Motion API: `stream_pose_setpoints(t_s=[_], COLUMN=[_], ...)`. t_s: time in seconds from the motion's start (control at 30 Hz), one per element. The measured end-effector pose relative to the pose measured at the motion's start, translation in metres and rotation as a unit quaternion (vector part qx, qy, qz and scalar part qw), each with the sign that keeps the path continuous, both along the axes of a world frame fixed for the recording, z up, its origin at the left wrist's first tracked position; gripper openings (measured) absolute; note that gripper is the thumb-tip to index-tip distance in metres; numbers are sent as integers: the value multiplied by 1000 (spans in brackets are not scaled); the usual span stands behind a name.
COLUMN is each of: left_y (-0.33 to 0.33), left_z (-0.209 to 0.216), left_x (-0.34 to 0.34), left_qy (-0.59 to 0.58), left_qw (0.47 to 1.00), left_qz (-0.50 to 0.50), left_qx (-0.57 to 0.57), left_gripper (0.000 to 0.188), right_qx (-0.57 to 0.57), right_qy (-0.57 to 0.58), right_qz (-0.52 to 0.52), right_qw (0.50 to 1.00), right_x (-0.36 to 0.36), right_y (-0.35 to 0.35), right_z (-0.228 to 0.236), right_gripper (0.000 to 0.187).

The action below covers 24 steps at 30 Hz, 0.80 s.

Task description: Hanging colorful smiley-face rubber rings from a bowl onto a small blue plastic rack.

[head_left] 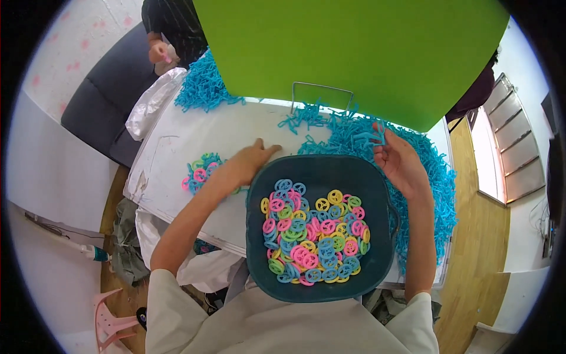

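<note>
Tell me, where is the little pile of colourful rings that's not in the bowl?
In the head view, the small pile lies on the white table, on the person's left, beside the left forearm and left of the dark bowl.

One dark basin, one green board, one wire stand, and two heaps of blue strips; the coloured rings are too many to count.

Far person, head cut off by rim

left hand stretched out flat, palm down, fingers forward. right hand raised, palm up, fingertips pinched together.
</note>
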<state>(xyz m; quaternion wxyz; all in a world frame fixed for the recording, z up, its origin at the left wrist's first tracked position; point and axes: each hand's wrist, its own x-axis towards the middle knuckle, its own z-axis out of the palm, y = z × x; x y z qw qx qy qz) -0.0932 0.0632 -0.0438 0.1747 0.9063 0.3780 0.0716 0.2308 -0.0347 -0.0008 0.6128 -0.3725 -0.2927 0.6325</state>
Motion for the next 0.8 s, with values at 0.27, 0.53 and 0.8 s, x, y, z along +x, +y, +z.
stream_pose_setpoints(t_s=[0.27, 0.53, 0.8], left_y=[40, 0, 29], left_z=[-40, -8, -41], left_x=[27, -30, 0], left_qy=[-118, 21, -73], left_qw=[988, 989, 989], left_qz=[-58, -142, -130], left_qx=[-85, 45, 8], left_gripper=[35, 37, 23], right_qx=[-30, -27, -22], right_qy=[78, 84, 103], right_qz=[28, 26, 50], right_qw=[996, 996, 993], right_x=[-9, 2, -6], right_y=[0, 3, 0], right_z=[-5, -10, -5], right_gripper=[30, 24, 23])
